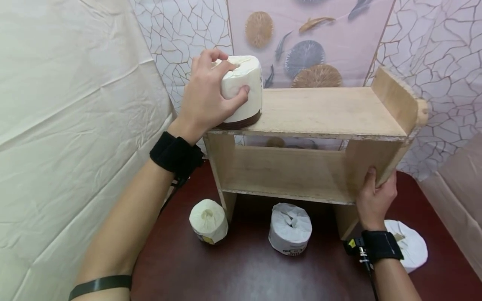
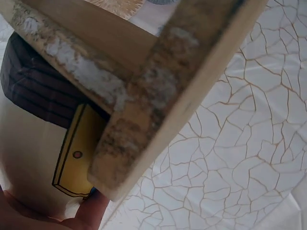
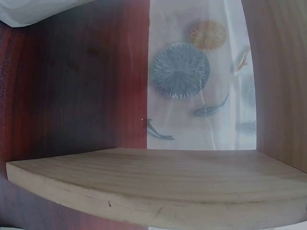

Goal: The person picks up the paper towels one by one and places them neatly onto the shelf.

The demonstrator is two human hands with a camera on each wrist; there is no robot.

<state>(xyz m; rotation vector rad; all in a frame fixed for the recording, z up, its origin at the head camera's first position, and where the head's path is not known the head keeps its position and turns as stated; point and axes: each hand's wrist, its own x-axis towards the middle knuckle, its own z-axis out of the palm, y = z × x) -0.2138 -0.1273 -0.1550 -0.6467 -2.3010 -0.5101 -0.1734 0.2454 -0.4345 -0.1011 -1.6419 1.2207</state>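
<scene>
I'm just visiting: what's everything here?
Wooden two-board shelf: one, light brown, centre.
Banded paper-wrapped cylindrical roll: one, cream with brown base, shelf's top left.
Glossy tabletop: one, dark red, beneath.
Left paper-wrapped roll: one, cream, tabletop.
Middle paper-wrapped roll: one, white, tabletop.
Right paper-wrapped roll: one, white, partly hidden, tabletop.
Fish-patterned wall panel: one, pink, behind.
Crackle-patterned wall covering: two stretches, white, flanking panel.
Creased fabric: two, beige, both sides.
Fabric straps: two, black, wrists.
Forearm band: one, dark, left forearm.
Left hand: one, holding banded roll.
Right hand: one, gripping shelf's right side.
</scene>
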